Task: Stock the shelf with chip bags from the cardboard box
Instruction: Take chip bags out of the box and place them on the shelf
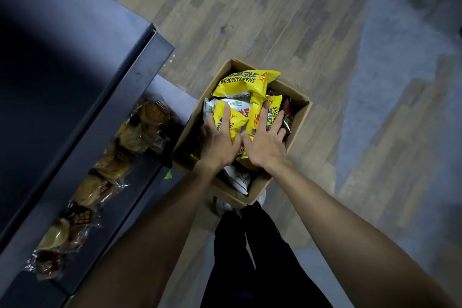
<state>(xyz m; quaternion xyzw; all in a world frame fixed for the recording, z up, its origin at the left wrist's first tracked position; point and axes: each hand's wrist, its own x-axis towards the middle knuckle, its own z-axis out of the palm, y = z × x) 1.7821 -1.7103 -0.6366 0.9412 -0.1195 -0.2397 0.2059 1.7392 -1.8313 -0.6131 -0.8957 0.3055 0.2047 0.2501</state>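
At frame centre, yellow chip bags [231,121] in the cardboard box [298,117] are pressed together between the left hand [220,141] and right hand [266,144], fingers spread flat, apparently to gather several for the shelf [82,97] at left.

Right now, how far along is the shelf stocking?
Early, it seems. No chip bags show on the shelf, only clear-wrapped pastries. Both the left hand and right hand rest on yellow chip bags in the cardboard box, which looks full.
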